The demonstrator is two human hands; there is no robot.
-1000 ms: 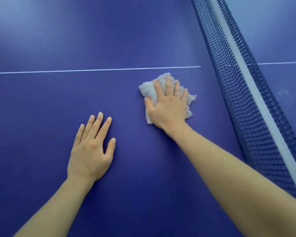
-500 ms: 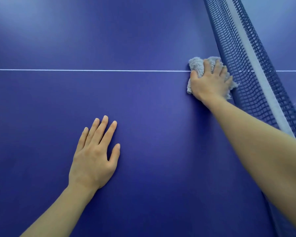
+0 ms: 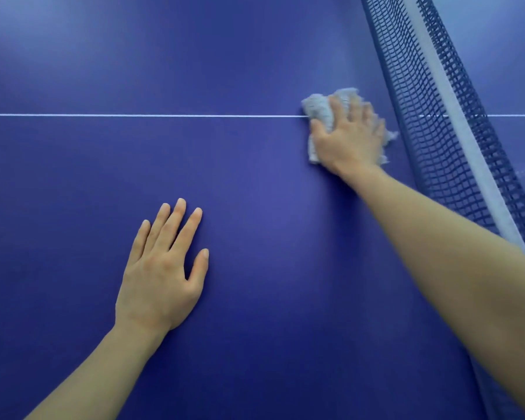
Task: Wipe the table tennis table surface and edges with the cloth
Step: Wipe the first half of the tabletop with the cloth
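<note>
Beside the net [image 3: 443, 122], cloth [image 3: 320, 112] under right hand [image 3: 347, 139].

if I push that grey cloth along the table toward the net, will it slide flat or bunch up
The grey cloth looks soft and already crumpled, so it will probably bunch. The right hand pressed flat should keep it sliding on the smooth table; its frayed edge might snag the net.

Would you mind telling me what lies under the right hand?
Under the right hand lies the grey cloth, pressed flat on the blue table. The cloth covers the end of the white line; its middle is hidden.
</note>
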